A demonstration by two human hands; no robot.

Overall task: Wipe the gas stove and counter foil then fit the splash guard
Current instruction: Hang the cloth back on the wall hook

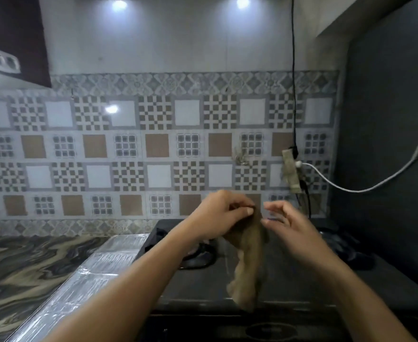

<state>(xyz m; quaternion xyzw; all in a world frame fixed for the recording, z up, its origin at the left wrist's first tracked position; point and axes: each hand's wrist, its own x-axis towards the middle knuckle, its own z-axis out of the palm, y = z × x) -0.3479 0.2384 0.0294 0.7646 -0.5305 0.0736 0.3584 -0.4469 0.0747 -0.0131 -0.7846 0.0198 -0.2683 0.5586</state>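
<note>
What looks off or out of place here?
The socket strip on the tiled wall hangs tilted, wrapped in dirty tape or cloth, with cords trailing down toward the stove. Otherwise nothing: the left hand pinches a cloth above the stove, right hand open beside it.

A patterned tile wall (153,149) is seen at the far side; a white cable (375,186) is plugged in at right.

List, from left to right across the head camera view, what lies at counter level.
Marbled brown and cream stone counter → shiny silver foil strip → black gas stove → limp brown cloth hanging from the left hand over the stove.
</note>
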